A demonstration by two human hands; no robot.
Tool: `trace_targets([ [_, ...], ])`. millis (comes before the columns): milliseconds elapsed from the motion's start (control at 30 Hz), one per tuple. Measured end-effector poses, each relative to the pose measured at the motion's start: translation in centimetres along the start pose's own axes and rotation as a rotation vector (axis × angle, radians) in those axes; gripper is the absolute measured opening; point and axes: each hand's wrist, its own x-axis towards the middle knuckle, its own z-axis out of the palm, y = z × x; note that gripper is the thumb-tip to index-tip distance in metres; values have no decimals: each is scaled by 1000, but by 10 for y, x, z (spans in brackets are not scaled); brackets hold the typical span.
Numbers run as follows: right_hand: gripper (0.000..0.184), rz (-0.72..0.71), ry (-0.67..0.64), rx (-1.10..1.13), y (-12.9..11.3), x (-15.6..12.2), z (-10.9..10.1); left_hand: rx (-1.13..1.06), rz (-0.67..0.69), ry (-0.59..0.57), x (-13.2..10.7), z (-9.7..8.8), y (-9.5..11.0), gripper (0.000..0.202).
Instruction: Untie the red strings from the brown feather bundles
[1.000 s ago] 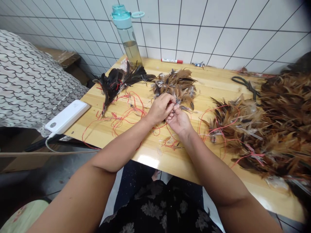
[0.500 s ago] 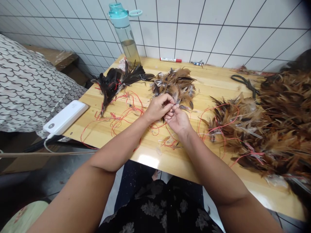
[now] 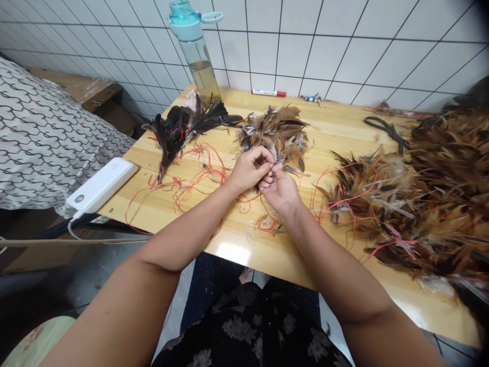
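Brown feathers (image 3: 275, 133) lay just beyond our knuckles; our left hand (image 3: 250, 169) and right hand (image 3: 280, 188) pinched together on something we couldn't make out, fingertips hiding it.

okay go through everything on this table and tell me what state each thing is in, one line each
left hand: closed, pinching something small by the brown feather pile.
right hand: fingers curled up against the left.
water bottle: upright, lid shut, partly filled.
red string: loose, tangled.
marker: lying flat, capped.
power bank: cable plugged in.
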Motion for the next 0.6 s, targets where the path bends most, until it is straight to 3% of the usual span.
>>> trace_targets([
  [267, 34, 31, 0, -18, 2, -2, 1, 371, 338, -49, 7, -9, 4, 12],
  [433, 35, 44, 1, -15, 3, -5, 3, 399, 375, -90, 10, -11, -1, 15],
  [600, 36, 56, -13, -11, 2, -6, 3, 388, 300, -67, 9, -11, -5, 16],
])
